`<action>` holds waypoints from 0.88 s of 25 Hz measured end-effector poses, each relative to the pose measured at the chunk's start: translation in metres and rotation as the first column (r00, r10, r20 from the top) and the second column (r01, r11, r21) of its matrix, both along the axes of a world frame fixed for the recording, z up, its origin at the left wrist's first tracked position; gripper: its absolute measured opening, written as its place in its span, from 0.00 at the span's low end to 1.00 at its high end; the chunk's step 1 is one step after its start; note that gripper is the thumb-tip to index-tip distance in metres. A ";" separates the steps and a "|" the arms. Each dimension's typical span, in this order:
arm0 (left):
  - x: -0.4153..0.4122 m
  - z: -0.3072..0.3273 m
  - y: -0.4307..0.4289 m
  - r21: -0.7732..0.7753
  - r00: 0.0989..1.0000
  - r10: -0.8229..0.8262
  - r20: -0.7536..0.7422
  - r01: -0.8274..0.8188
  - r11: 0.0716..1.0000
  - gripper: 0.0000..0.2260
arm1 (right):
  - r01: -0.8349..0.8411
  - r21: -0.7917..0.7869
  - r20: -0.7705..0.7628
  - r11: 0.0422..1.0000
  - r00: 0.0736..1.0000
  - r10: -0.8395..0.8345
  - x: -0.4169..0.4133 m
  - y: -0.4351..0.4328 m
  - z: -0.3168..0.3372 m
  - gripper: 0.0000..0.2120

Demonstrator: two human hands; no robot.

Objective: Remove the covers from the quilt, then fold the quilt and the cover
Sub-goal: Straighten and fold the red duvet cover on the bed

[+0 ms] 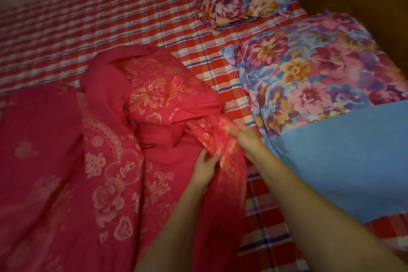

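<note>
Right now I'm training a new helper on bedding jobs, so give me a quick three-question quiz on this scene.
1. True or false: the red cover lies folded in a neat flat stack.
2. The left hand grips: A) the red cover B) a floral pillow C) the blue fabric.
3. Fill in: the bed sheet under the red cover has a ____ pattern.

Key: 1 false, it is bunched up; 2 A; 3 checked.
</note>
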State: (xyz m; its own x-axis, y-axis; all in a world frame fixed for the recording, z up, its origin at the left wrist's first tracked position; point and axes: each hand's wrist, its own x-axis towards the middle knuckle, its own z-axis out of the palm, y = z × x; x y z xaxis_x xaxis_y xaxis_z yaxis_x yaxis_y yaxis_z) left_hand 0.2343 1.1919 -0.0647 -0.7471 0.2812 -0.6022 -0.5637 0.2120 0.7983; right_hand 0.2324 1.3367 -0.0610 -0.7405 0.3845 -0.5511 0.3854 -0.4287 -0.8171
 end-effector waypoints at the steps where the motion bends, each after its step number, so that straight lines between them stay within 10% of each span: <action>1: 0.007 -0.002 -0.007 -0.077 0.997 -0.065 0.048 0.069 0.995 0.21 | 0.098 -0.069 -0.094 0.993 0.990 -0.105 0.009 0.016 0.011 0.08; 6: 0.051 -0.030 -0.026 -0.493 0.875 -0.434 0.212 0.480 0.726 0.38 | 0.178 0.299 -0.067 0.938 0.984 -0.165 0.130 0.063 0.023 0.07; 10: 0.053 0.007 0.034 -0.255 0.992 0.004 -0.128 -0.036 0.966 0.23 | -0.153 0.569 0.039 0.808 0.987 0.159 0.155 0.040 0.017 0.11; 13: 0.027 0.034 0.060 -0.232 0.941 0.197 -0.276 -0.264 0.936 0.34 | -0.464 0.764 0.112 0.449 0.781 0.615 0.148 0.004 0.018 0.22; 17: -0.028 0.052 0.033 -0.054 0.886 0.455 0.089 -0.452 0.890 0.24 | -0.764 0.632 0.475 0.133 0.517 0.712 0.130 -0.011 0.024 0.21; 19: -0.068 0.072 0.003 0.148 0.828 0.503 0.247 -0.545 0.825 0.11 | -0.839 0.499 0.437 0.218 0.461 0.773 0.118 -0.006 0.035 0.13; 22: -0.131 0.133 -0.064 0.563 0.703 0.621 0.347 -0.686 0.461 0.16 | -0.751 0.521 0.414 0.405 0.638 0.649 0.085 0.003 0.048 0.12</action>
